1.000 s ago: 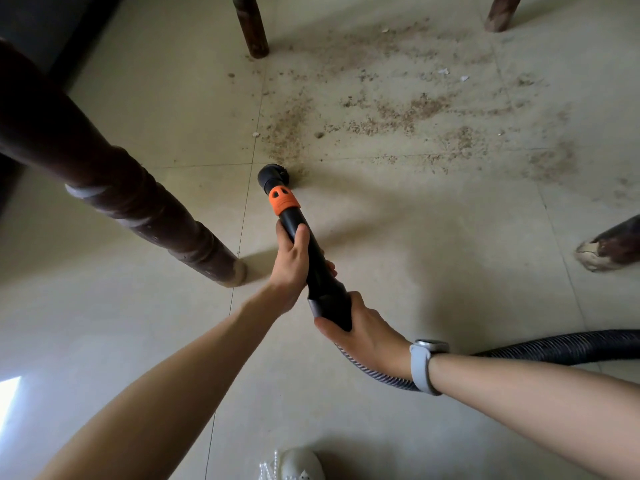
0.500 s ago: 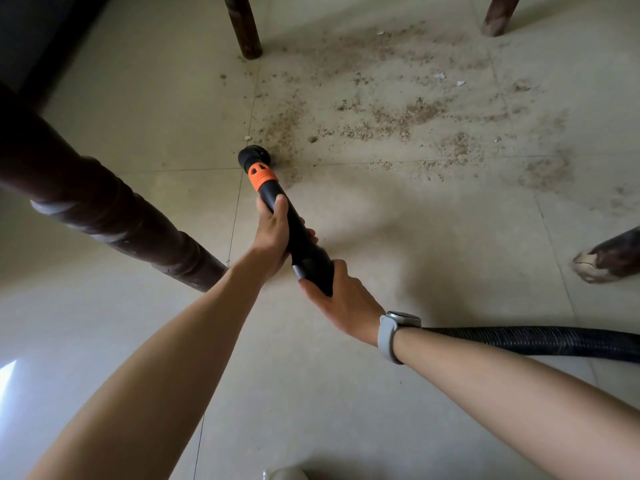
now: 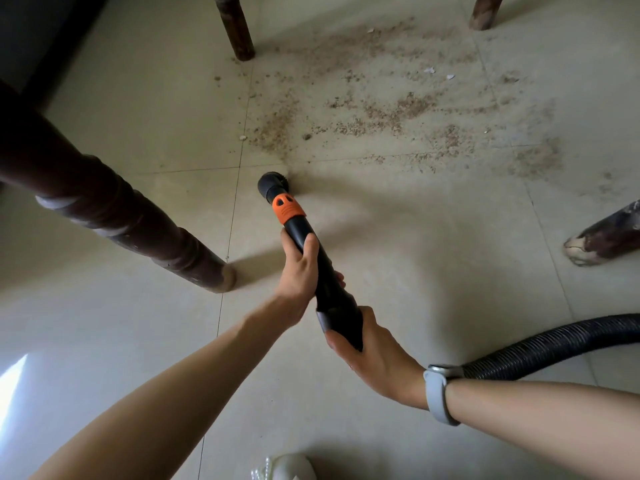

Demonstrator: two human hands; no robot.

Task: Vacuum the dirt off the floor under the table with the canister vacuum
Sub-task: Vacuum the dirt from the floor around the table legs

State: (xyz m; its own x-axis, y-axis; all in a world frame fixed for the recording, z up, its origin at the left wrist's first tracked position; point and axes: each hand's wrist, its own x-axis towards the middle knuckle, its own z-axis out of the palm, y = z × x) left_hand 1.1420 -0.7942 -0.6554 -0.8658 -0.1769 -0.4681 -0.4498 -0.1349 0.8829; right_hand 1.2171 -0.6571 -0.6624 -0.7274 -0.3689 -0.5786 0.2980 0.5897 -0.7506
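I hold a black vacuum wand [image 3: 322,268] with an orange collar [image 3: 287,208] in both hands. My left hand [image 3: 298,271] grips the wand's middle from the left. My right hand [image 3: 374,355] grips its thick rear end, where the ribbed black hose [image 3: 554,344] leaves to the right. The round nozzle [image 3: 273,185] sits on the pale tiled floor at the near edge of the dirt. Brown dirt [image 3: 391,112] lies scattered over the tiles ahead, with a few white scraps [image 3: 429,70] in it.
Dark wooden table legs stand around: a thick one [image 3: 145,233] close on the left, one far left [image 3: 235,29], one far right [image 3: 483,12], one at the right edge [image 3: 606,237]. A white shoe [image 3: 287,467] shows at the bottom. A grey watch [image 3: 440,393] is on the right wrist.
The nozzle went forward and left into the dirt's edge, then came back toward me and to the right. Both hands kept their grip on the wand.
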